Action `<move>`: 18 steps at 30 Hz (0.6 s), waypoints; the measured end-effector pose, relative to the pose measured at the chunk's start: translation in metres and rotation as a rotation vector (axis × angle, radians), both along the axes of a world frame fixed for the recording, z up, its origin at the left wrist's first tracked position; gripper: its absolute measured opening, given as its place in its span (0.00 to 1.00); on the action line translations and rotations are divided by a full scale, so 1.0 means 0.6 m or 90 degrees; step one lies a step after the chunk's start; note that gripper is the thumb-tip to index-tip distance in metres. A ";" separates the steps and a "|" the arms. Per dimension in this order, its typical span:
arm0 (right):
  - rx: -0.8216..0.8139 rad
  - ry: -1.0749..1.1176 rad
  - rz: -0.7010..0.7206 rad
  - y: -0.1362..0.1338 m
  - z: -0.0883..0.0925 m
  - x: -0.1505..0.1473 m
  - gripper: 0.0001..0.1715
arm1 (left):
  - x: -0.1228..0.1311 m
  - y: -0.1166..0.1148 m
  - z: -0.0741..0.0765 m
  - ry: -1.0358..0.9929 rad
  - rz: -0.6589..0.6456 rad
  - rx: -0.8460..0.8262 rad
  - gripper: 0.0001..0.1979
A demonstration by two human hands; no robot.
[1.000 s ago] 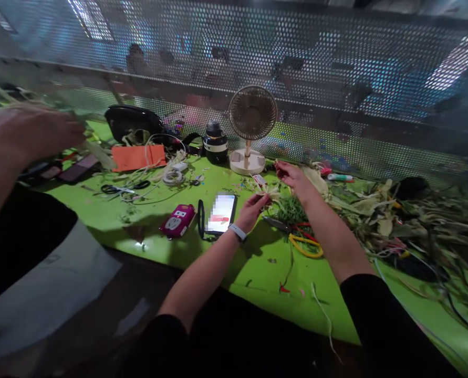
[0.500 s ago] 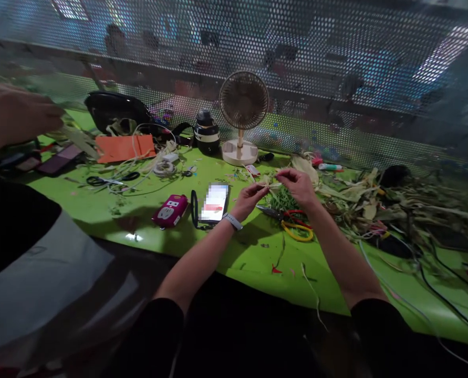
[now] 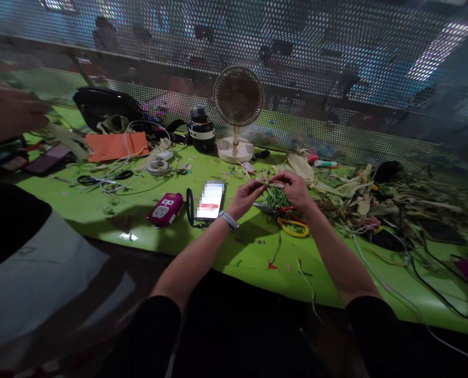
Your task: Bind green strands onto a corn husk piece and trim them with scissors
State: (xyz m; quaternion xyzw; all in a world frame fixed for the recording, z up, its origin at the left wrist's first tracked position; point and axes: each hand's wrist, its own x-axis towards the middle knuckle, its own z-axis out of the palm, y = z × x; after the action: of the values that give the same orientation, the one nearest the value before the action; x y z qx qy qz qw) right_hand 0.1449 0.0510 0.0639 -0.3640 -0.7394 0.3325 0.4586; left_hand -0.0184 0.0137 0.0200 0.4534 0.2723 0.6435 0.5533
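My left hand (image 3: 248, 198), with a pale watch band on its wrist, is closed in a pinch on a thin, pale strip of dried husk (image 3: 271, 185). Opposite it, my right hand (image 3: 294, 191) pinches the same strip, fingertips close to those of the left. Fingers partly hide the strip. Beneath the hands lies a tangle of green stringy material (image 3: 278, 198). Scissors or shears with yellow and red handles (image 3: 293, 228) rest just below, blades pointing left. A phone (image 3: 210, 202) with a lit screen lies left of my left wrist.
A small fan (image 3: 237, 102) and a black bottle (image 3: 201, 131) stand at the back. Dried husks (image 3: 347, 197) and cables crowd the right. Left are a magenta case (image 3: 166, 209), black scissors (image 3: 105, 179) and an orange sheet (image 3: 117, 146). Another person's hand (image 3: 11, 113) holds husk far left.
My right hand has come down and closer to my left, closing most of the gap between the fingertips. The whole view has shifted slightly.
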 end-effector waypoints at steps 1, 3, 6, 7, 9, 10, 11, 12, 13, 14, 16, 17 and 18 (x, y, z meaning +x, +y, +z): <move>0.028 -0.014 -0.006 -0.002 0.000 -0.001 0.12 | 0.000 -0.001 0.000 0.001 -0.003 -0.002 0.19; 0.088 -0.045 -0.021 -0.008 0.001 -0.002 0.10 | -0.001 -0.004 0.000 0.004 -0.008 -0.014 0.19; 0.162 -0.098 -0.042 -0.015 0.004 -0.002 0.09 | 0.001 -0.009 0.000 -0.001 -0.023 -0.041 0.19; 0.182 -0.110 -0.046 -0.017 0.004 -0.002 0.09 | 0.002 -0.010 0.001 -0.008 -0.029 -0.044 0.19; 0.215 -0.129 -0.041 -0.019 0.004 -0.002 0.09 | 0.004 -0.011 0.002 -0.025 -0.033 -0.044 0.20; 0.229 -0.138 -0.033 -0.019 0.004 -0.003 0.09 | 0.005 -0.011 0.002 -0.031 -0.029 -0.042 0.20; 0.240 -0.146 -0.026 -0.019 0.003 -0.003 0.08 | 0.005 -0.011 0.003 -0.035 -0.022 -0.040 0.20; 0.247 -0.156 -0.021 -0.019 0.002 -0.003 0.08 | 0.006 -0.011 0.003 -0.036 -0.014 -0.041 0.20; 0.252 -0.166 -0.020 -0.019 0.002 -0.003 0.07 | 0.006 -0.011 0.004 -0.035 -0.007 -0.044 0.19; 0.256 -0.174 -0.021 -0.019 0.001 -0.003 0.07 | 0.006 -0.011 0.004 -0.032 -0.001 -0.048 0.18; 0.264 -0.181 -0.024 -0.020 0.000 -0.003 0.07 | 0.004 -0.011 0.004 -0.025 0.008 -0.053 0.18; 0.271 -0.182 -0.023 -0.022 0.000 -0.003 0.07 | 0.004 -0.011 0.005 -0.025 0.014 -0.054 0.18; 0.280 -0.182 -0.019 -0.024 0.001 -0.003 0.08 | 0.003 -0.011 0.005 -0.027 0.020 -0.053 0.19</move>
State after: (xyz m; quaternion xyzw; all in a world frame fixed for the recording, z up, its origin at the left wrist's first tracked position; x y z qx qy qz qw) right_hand 0.1432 0.0368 0.0644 -0.3099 -0.8456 0.1021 0.4225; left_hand -0.0164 0.0071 0.0228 0.4118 0.2942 0.6497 0.5672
